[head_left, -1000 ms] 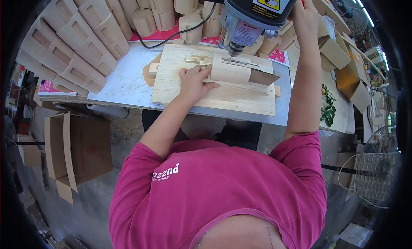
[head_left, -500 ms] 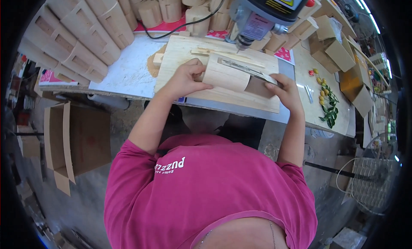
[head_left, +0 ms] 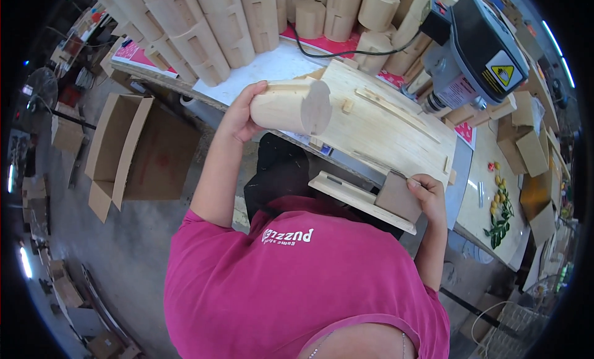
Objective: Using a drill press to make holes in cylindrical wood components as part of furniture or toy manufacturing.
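The left hand (head_left: 238,118) is now closed around a pale wooden block (head_left: 291,105) with 1 rounded side, and it holds this block lifted in the air, above the near edge of the counter (head_left: 272,65). Half a second ago both hands were pressing on the pieces on the plywood jig board (head_left: 383,127) under the drill press (head_left: 473,50); now the block has left the board. The right hand (head_left: 427,192) has come down to the near right corner of the board, and its fingers pinch a small brown wooden piece (head_left: 396,198) that stands on a flat light slat (head_left: 359,201), below the board edge. I judge that the drilling of this block is finished and that it is being taken away, perhaps toward the rows of similar wooden blocks (head_left: 204,31) on the left. The jig board is free for another piece.
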Tool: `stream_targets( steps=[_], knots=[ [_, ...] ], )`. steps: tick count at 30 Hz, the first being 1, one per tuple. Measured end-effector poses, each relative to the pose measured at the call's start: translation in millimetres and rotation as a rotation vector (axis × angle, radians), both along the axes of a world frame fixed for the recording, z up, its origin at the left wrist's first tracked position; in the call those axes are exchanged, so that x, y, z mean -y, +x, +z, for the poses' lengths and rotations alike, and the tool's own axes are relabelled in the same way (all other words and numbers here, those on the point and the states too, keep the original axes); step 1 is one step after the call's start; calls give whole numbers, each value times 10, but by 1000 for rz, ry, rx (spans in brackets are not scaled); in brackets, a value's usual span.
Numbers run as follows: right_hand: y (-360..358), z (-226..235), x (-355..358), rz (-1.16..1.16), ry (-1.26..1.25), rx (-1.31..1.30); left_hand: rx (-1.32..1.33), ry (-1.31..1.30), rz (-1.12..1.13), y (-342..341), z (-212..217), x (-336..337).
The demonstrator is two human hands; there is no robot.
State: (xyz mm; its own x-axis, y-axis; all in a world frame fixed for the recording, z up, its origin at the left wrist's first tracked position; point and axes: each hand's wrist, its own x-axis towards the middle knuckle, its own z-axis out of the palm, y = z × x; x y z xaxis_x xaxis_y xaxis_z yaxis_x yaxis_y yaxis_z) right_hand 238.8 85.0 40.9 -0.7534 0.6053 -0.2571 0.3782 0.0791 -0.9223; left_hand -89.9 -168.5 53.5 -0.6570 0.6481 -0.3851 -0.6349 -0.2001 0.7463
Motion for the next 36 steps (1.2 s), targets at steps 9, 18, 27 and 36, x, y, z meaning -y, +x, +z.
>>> stream_targets(
  steps=[9, 18, 27, 36],
  knots=[
    [-152, -74, -59, -34, 6, -6, 217, 483, -155, -46, -203, 149],
    [-67, -252, -196, 7, -50, -72, -953, -338, 337, -231, 717, 1074],
    [-96, -184, -135, 5, -47, -89, -1197, -1040, 664, -1400, 1352, 1907],
    [-87, -199, -85, -40, -28, -97, -1272, -1283, 726, -2911, 930, 1931]
  ],
)
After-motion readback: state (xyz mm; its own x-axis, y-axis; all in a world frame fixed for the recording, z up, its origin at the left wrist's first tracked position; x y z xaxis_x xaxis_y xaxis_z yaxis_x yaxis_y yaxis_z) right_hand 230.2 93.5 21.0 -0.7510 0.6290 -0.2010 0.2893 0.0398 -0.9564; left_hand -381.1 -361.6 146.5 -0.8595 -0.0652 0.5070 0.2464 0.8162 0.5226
